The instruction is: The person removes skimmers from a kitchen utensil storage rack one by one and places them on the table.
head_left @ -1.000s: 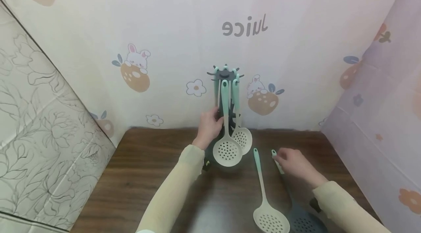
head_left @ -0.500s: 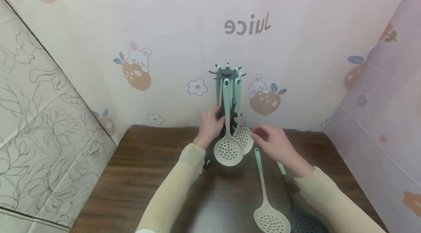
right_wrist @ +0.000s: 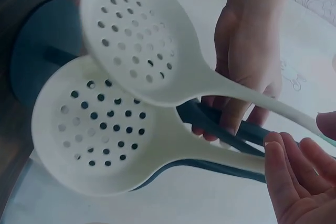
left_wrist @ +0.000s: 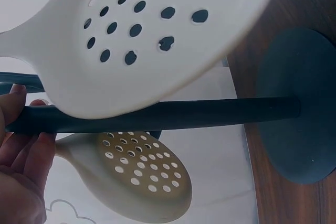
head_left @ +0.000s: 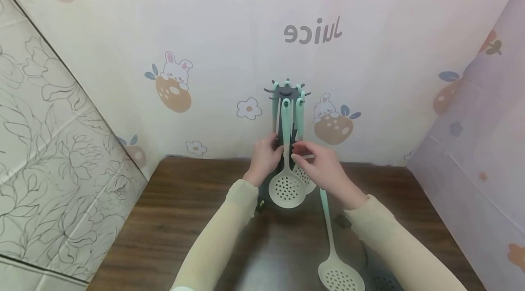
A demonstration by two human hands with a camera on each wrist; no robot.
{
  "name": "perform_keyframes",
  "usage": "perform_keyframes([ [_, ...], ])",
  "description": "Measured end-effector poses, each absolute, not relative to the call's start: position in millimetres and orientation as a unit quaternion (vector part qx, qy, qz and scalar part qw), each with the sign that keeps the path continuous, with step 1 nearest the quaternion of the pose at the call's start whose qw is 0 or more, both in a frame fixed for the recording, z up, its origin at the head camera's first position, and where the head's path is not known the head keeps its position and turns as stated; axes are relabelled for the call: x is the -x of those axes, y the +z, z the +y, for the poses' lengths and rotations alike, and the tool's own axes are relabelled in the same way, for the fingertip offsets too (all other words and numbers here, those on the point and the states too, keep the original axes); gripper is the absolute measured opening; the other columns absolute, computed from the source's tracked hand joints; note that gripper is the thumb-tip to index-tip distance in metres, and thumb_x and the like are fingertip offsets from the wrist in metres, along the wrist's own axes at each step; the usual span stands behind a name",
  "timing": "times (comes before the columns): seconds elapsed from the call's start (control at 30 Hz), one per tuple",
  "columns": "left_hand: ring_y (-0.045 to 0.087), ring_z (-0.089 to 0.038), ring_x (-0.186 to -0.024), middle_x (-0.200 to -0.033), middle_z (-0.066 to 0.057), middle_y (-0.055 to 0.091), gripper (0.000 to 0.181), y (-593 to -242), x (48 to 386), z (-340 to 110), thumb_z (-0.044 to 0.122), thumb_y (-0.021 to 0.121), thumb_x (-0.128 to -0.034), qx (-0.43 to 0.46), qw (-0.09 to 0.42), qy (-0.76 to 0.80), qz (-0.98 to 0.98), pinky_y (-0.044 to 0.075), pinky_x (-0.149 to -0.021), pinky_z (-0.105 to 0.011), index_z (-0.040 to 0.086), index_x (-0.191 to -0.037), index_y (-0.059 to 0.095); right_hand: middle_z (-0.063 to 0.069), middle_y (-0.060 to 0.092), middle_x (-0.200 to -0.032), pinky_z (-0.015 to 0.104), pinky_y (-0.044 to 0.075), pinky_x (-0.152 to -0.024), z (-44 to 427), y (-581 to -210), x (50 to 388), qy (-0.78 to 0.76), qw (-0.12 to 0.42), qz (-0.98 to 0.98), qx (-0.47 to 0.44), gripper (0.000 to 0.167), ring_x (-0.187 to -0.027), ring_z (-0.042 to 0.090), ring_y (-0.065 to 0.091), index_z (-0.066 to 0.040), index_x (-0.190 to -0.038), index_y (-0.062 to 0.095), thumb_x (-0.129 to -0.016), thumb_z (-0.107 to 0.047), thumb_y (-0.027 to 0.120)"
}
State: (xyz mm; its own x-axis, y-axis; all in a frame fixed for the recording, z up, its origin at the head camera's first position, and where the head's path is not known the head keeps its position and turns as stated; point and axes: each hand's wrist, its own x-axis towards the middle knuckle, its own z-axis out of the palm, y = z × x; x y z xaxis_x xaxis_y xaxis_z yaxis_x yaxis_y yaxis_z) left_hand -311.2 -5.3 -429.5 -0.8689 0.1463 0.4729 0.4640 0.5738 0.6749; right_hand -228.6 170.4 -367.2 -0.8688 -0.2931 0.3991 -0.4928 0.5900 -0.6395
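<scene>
A dark utensil stand point(head_left: 285, 92) has several mint-handled utensils hanging from its hooks. My left hand point(head_left: 264, 158) grips its post point(left_wrist: 210, 116), thumb and fingers on either side; the round base point(left_wrist: 299, 145) rests on the table. In front hangs a white skimmer point(head_left: 287, 193) with round holes. A second white skimmer point(head_left: 305, 180) hangs behind it to the right, partly covered. Beside these skimmers is my right hand point(head_left: 324, 165), thumb and fingers spread apart. In the right wrist view, its fingers point(right_wrist: 283, 171) overlap one skimmer's handle; contact is unclear.
On the wooden table point(head_left: 197, 204), a white slotted turner point(head_left: 340, 275) with a mint handle lies at front right. A dark slotted utensil point(head_left: 381, 282) lies beside it, mostly hidden under the right sleeve. A patterned wall covering point(head_left: 213, 54) rises behind the stand.
My right hand has moved left and up, away from the dark utensil's handle on the table to the hanging skimmers. The left hand has kept its grip on the post.
</scene>
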Motion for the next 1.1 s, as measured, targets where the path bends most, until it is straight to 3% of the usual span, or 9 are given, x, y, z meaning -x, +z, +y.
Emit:
perform_keyframes([
  [0.47,0.071,-0.021,-0.099,-0.112,-0.01,0.073,0.023,-427,311,-6,0.01,0.069,-0.0931,0.184,0.192,-0.437,-0.859,0.057,-0.083,-0.033,0.009,-0.117,0.068,0.005,0.07,-0.105,0.043,0.057,-0.084,153,-374,238,0.455,0.119,-0.858,-0.21,0.032,-0.096,0.02,0.066,-0.007,-0.121,0.064,-0.093,-0.018,0.073],
  [1.1,0.071,-0.022,-0.1,-0.112,-0.01,0.073,0.025,-425,308,-5,0.01,0.067,-0.094,0.168,0.177,-0.442,-0.863,0.057,-0.084,-0.034,0.009,-0.119,0.067,0.007,0.065,-0.111,0.046,0.052,-0.094,136,-386,235,0.543,0.09,-0.82,-0.158,0.032,-0.103,0.025,0.063,-0.007,-0.12,0.065,-0.095,-0.025,0.071],
])
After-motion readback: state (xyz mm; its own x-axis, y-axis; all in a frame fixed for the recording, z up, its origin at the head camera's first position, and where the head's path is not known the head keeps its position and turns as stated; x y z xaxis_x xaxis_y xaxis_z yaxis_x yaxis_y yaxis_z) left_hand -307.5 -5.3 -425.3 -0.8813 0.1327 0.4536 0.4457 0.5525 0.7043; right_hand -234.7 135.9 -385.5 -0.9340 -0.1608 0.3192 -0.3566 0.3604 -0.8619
